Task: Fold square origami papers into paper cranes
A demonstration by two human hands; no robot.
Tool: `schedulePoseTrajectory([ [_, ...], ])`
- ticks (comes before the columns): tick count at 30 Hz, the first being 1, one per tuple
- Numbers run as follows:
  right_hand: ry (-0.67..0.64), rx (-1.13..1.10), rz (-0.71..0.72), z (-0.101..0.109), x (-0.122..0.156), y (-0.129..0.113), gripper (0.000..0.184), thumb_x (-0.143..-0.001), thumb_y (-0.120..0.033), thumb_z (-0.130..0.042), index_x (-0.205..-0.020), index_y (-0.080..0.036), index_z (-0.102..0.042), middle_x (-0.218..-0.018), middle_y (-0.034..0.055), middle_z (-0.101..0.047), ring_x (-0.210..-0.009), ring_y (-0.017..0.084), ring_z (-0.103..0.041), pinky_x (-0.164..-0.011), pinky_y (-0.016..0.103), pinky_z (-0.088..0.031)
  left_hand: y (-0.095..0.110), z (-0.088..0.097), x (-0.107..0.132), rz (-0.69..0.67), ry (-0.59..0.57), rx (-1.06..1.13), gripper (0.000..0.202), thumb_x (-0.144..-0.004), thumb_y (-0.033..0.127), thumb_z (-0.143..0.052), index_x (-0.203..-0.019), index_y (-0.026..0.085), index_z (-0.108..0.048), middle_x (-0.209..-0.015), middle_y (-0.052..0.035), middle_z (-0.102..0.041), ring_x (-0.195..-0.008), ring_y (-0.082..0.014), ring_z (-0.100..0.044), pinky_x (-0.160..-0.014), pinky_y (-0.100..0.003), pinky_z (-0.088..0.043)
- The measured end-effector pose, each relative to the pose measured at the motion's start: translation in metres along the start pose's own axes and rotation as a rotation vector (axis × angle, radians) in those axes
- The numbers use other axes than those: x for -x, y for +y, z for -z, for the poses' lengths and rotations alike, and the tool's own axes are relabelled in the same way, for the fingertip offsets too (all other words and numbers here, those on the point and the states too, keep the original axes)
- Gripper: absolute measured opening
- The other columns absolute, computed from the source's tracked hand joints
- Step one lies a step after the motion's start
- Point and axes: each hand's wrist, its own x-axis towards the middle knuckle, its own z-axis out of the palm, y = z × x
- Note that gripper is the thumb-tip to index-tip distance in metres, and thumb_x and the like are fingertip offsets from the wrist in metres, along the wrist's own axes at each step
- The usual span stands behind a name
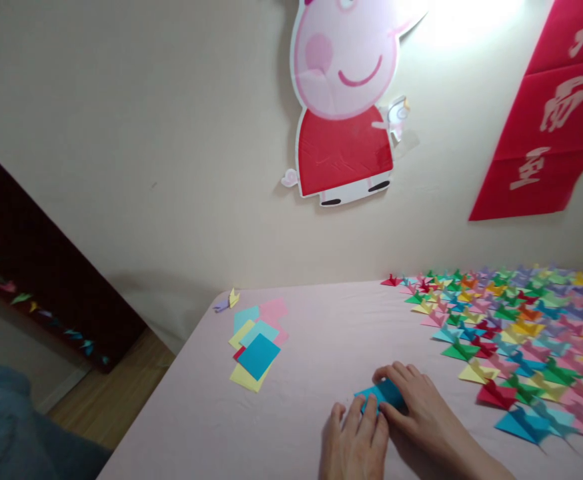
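A small blue sheet of paper, partly folded, lies flat on the pink table near its front edge. My left hand rests just below it, fingers stretched onto its near edge. My right hand lies over the paper's right part, fingers flat and pressing it down. Most of the paper is hidden under the two hands.
A loose stack of coloured square sheets lies to the left, with a small folded yellow piece behind it. Many folded paper cranes cover the table's right side. The wall behind holds a cartoon pig cut-out and a red banner.
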Motion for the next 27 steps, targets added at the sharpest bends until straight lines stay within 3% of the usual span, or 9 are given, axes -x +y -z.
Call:
schedulePoseTrajectory([
  [6,-0.027,-0.018,-0.034,-0.002,0.003,0.005,0.034,-0.07,-0.02,-0.056,-0.101,-0.027,-0.065,-0.105,0.0051,-0.067,-0.096,0.026,-0.058,-0.084,0.039,-0.041,0.0,0.01,-0.001,0.02,-0.028,0.042,0.072,-0.087,0.074,-0.041,-0.128,0.019,-0.062,-0.139,-0.0097,-0.056,-0.12,-0.0315,-0.056,-0.095,-0.049,-0.046],
  [12,-0.034,-0.108,-0.005,-0.002,-0.001,0.02,0.051,-0.06,-0.012,-0.047,-0.106,-0.026,-0.062,-0.107,0.0048,-0.068,-0.101,0.026,-0.058,-0.09,0.042,-0.041,-0.008,0.02,0.005,0.047,0.028,0.026,0.08,-0.08,0.084,-0.04,-0.114,0.018,-0.068,-0.141,-0.0125,-0.054,-0.121,-0.0347,-0.056,-0.091,-0.051,-0.049],
  [15,-0.037,-0.195,-0.016,-0.003,-0.002,0.026,0.051,-0.061,-0.013,-0.046,-0.108,-0.025,-0.061,-0.102,0.0059,-0.068,-0.098,0.026,-0.06,-0.089,0.043,-0.044,-0.012,0.026,0.01,0.067,0.046,0.013,0.076,-0.078,0.083,-0.044,-0.113,0.019,-0.068,-0.143,-0.0126,-0.051,-0.124,-0.036,-0.053,-0.092,-0.052,-0.048],
  [21,0.012,-0.505,-0.059,-0.002,0.0,0.035,0.033,-0.081,-0.029,-0.047,-0.11,-0.022,-0.06,-0.097,0.0063,-0.067,-0.096,0.025,-0.063,-0.089,0.04,-0.049,-0.017,0.024,0.016,0.072,0.031,0.05,0.073,-0.077,0.081,-0.051,-0.114,0.021,-0.067,-0.143,-0.0145,-0.052,-0.123,-0.0368,-0.053,-0.093,-0.051,-0.046],
  [24,-0.041,-0.539,-0.103,0.002,0.0,0.032,0.039,-0.073,-0.027,-0.052,-0.11,-0.023,-0.062,-0.098,0.0053,-0.067,-0.095,0.024,-0.063,-0.087,0.037,-0.05,-0.02,0.028,0.014,0.094,-0.047,0.131,0.069,-0.076,0.078,-0.056,-0.115,0.022,-0.067,-0.143,-0.0152,-0.051,-0.123,-0.0381,-0.052,-0.094,-0.052,-0.045],
  [27,-0.039,-0.447,-0.135,0.004,-0.003,0.023,0.042,-0.063,-0.024,-0.059,-0.104,-0.024,-0.067,-0.091,0.0036,-0.067,-0.092,0.025,-0.062,-0.086,0.037,-0.048,-0.024,0.042,0.006,0.173,-0.111,0.303,0.059,-0.077,0.062,-0.068,-0.123,0.025,-0.062,-0.151,-0.0125,-0.042,-0.13,-0.0384,-0.045,-0.102,-0.054,-0.038],
])
